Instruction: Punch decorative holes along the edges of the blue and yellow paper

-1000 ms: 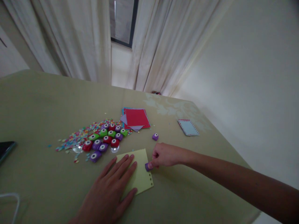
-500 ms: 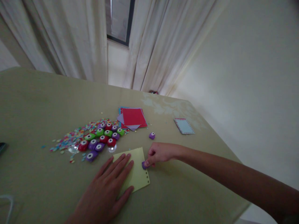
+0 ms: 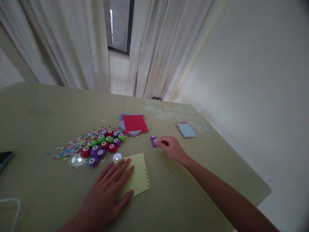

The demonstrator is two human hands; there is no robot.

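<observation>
My left hand [image 3: 109,185] lies flat with fingers spread on a pale yellow sheet of paper [image 3: 138,170], covering its left part. A short row of small punched holes runs along the sheet's right edge. Beyond the sheet, to its right, my right hand [image 3: 170,147] pinches a small purple craft punch [image 3: 154,143] between thumb and fingers, low at the tabletop. Right behind it stands a second purple craft punch [image 3: 153,137], close enough that I cannot tell whether they touch.
Several red, green and purple punches [image 3: 105,145] cluster left of centre beside scattered confetti [image 3: 74,143]. A stack of coloured paper squares [image 3: 135,124] lies behind. At right is a pale blue sheet [image 3: 187,130] with punched edges. A dark phone-like object [image 3: 5,158] and white cable [image 3: 16,206] lie left.
My right hand has lifted away from the yellow sheet's right edge with the purple punch and carried it back beside the other one. More holes now show. My left hand stays on the paper.
</observation>
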